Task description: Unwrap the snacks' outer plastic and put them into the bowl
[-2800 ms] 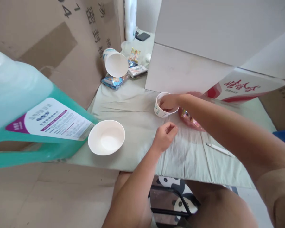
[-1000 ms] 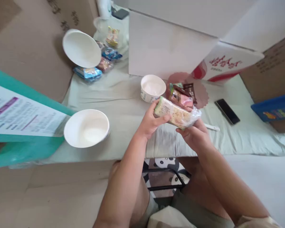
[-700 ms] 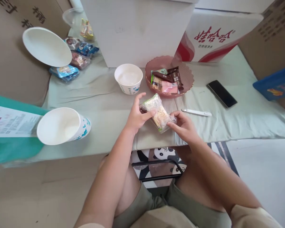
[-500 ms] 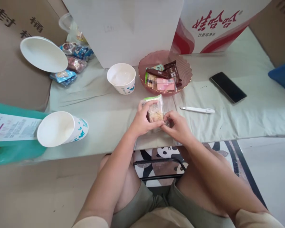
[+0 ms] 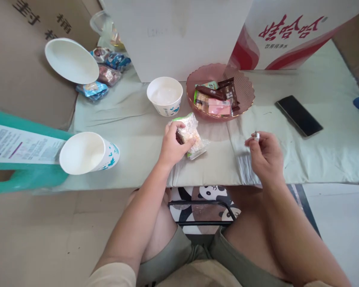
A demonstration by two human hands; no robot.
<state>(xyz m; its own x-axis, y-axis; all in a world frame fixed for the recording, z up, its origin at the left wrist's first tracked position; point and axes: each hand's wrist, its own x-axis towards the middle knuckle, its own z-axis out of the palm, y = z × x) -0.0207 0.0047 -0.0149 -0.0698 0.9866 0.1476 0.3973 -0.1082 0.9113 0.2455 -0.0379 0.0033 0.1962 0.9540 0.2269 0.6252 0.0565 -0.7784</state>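
Observation:
My left hand (image 5: pixel 172 144) is closed on a clear-wrapped snack packet (image 5: pixel 190 134) and presses it onto the pale green cloth (image 5: pixel 137 131) near the table's front edge. To its right, my right hand (image 5: pixel 265 154) is curled round a thin white pen-like tool (image 5: pixel 256 136); only the tool's tip shows above the fingers. Just behind the packet stands an upright white paper bowl (image 5: pixel 165 95). Beside that bowl sits a pink scalloped dish (image 5: pixel 245 85) with several wrapped snacks in it.
A paper cup (image 5: pixel 88 153) lies on its side at the left by a green jug (image 5: pixel 20 167). Another white bowl (image 5: pixel 71 60) leans on cardboard above loose snack packs (image 5: pixel 103 77). A black phone (image 5: pixel 298 115) lies right. White boxes (image 5: pixel 179 36) stand behind.
My right hand let go of the packet, moved right and picked up the white tool that lay on the cloth. My left hand lowered the packet to the table and kept hold of it.

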